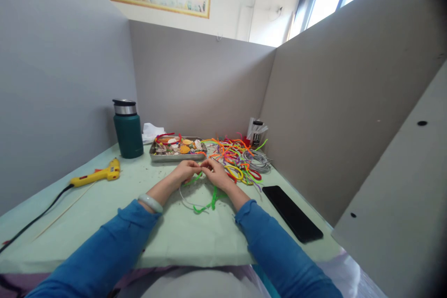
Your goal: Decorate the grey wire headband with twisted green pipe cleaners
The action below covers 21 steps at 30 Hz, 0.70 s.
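Note:
My left hand [187,170] and my right hand [215,173] meet over the middle of the table, fingertips pinched together at a pipe cleaner. Just below the fingers runs a green pipe cleaner [194,179]; its exact end in my grip is hidden. A thin pale hoop [184,201] hangs beneath my hands and touches the tabletop. Bright green pipe cleaner pieces [213,199] are twisted around its right and lower side. My palms and forearms cover part of the hoop.
Behind my hands are a metal tray [164,159] of shells and a tangled pile of coloured pipe cleaners [240,158]. At left stand a green bottle [128,135] and a yellow glue gun [98,176] with a thin stick [64,211]. A black phone [292,213] lies right. Grey partitions [202,79] surround the table.

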### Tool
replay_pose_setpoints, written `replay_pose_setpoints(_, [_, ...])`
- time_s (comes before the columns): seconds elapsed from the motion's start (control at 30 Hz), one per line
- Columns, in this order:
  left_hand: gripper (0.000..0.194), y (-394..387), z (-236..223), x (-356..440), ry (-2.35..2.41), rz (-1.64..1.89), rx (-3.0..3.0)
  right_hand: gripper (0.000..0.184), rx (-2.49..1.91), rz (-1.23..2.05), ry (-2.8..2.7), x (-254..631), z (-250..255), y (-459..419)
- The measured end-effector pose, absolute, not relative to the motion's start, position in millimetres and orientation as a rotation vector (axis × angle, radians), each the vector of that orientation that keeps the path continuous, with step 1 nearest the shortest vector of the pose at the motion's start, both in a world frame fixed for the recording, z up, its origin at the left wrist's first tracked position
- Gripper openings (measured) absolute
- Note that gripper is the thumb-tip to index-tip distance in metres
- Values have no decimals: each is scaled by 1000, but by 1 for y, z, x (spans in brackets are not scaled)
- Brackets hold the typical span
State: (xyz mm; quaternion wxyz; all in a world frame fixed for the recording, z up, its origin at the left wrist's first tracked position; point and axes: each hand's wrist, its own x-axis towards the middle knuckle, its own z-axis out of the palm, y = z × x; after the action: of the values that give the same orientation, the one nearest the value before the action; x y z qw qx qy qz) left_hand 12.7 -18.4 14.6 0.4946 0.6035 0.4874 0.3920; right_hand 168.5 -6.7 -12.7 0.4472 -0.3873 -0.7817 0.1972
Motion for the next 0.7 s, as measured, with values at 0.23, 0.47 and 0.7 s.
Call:
replay_pose_setpoints(0.23, [28, -20, 16, 13, 1185, 949, 1449, 12, -896, 516, -1929, 168, -12, -8])
replay_pose_setpoints(0.47, [31, -18, 13, 11, 1142, 950, 1442, 11, -898, 540, -1929, 169, -16, -3])
replay_pose_setpoints(0.7, [24, -16, 13, 11, 1099, 945, 1397, 11, -865, 559, -1930, 169, -17, -2])
